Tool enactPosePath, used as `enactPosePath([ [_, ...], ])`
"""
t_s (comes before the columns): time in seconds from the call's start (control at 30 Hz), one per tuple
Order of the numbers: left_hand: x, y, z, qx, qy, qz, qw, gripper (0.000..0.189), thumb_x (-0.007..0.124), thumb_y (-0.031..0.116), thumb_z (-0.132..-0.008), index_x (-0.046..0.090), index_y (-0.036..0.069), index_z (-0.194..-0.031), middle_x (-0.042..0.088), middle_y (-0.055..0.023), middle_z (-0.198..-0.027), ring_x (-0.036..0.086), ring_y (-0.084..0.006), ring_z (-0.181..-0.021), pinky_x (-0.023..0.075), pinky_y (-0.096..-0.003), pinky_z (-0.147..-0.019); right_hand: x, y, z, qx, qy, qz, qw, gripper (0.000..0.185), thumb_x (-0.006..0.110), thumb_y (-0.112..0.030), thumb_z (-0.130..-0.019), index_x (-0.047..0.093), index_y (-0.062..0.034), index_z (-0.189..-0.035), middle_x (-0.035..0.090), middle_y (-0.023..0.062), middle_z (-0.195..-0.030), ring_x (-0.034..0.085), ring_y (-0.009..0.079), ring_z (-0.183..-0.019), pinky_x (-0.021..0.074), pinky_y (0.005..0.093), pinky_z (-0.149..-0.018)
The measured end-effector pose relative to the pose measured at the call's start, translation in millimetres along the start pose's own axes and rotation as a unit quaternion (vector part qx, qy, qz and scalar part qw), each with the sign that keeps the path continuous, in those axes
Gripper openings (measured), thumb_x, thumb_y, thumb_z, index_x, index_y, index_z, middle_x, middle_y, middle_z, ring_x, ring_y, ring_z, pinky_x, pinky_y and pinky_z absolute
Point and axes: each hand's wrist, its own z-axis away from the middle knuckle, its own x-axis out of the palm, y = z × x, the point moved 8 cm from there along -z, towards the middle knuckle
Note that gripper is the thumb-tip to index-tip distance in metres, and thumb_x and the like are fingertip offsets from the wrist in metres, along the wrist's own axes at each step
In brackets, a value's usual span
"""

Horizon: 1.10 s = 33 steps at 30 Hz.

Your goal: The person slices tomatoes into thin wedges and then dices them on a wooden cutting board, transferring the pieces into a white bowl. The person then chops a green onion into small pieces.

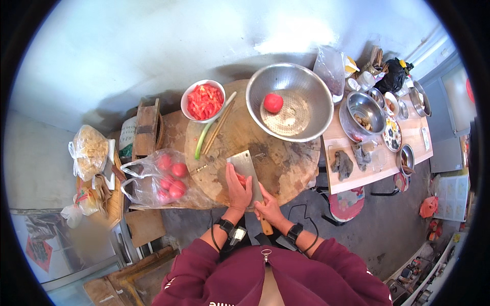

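My right hand (268,208) grips the wooden handle (265,226) of a cleaver (246,163). Its broad metal blade lies over the round wooden chopping board (285,160), near the front edge. My left hand (239,191) is cupped against the blade, over pieces of cut tomato (241,179); most of them are hidden by the palm and fingers. Behind, a white bowl (184,103) is heaped with cut tomato (206,101). One whole tomato (273,103) sits in a perforated steel basin (319,114) at the board's back right.
A green onion (201,141) and chopsticks (219,128) lie on the board. A plastic bag of tomatoes (147,187) is at left. On the right, a wooden table (344,183) carries steel bowls (365,111) and cloths (342,164); a stool (346,204) stands below it.
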Motion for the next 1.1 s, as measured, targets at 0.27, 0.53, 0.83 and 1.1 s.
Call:
enactPosePath([
  [0.27, -20.1, 30.8, -70.2, 0.053, -0.001, 0.04, 0.998, 0.069, 0.065, 0.016, -0.095, 0.031, -0.008, -0.149, 0.031, -0.0304, -0.154, 0.042, -0.045, -0.133, 0.0405, -0.044, -0.108, 13.8, -57.4, -34.5, -0.039, 0.021, 0.024, 0.999, 0.077, 0.052, 0.004, -0.095, 0.019, -0.0102, -0.162, 0.061, 0.0047, -0.088, 0.054, 0.0105, -0.056, 0.0474, 0.0268, -0.048],
  [0.53, -56.1, 39.0, -190.5, 0.137, 0.071, 0.046, 0.987, 0.042, 0.061, 0.014, -0.097, 0.046, -0.006, -0.131, 0.035, -0.0314, -0.149, 0.04, -0.047, -0.136, 0.0343, -0.048, -0.114, 48.3, -155.6, -110.4, -0.137, 0.059, 0.062, 0.987, 0.072, 0.058, -0.003, -0.088, 0.035, -0.0047, -0.157, 0.066, 0.0046, -0.076, 0.058, 0.0094, -0.053, 0.0492, 0.028, -0.049],
  [0.83, -59.7, -8.2, -276.5, 0.104, 0.113, 0.093, 0.984, 0.02, 0.055, 0.011, -0.099, 0.052, -0.001, -0.114, 0.045, -0.0294, -0.142, 0.043, -0.0453, -0.132, 0.0342, -0.0498, -0.112, 70.7, -204.3, -171.7, -0.179, 0.075, 0.175, 0.965, 0.072, 0.06, -0.002, -0.088, 0.038, -0.0081, -0.156, 0.066, 0.0041, -0.08, 0.056, 0.0078, -0.054, 0.0485, 0.0263, -0.048],
  [1.1, -75.6, -18.2, -307.7, 0.133, 0.105, -0.058, 0.984, 0.022, 0.054, 0.007, -0.098, 0.055, -0.004, -0.117, 0.054, -0.0212, -0.14, 0.05, -0.0392, -0.129, 0.0377, -0.0449, -0.112, 60.9, -231.6, -156.5, -0.301, 0.163, 0.324, 0.882, 0.07, 0.064, -0.006, -0.082, 0.048, -0.0128, -0.15, 0.065, 0.0246, -0.078, 0.065, 0.0299, -0.061, 0.053, 0.0384, -0.064],
])
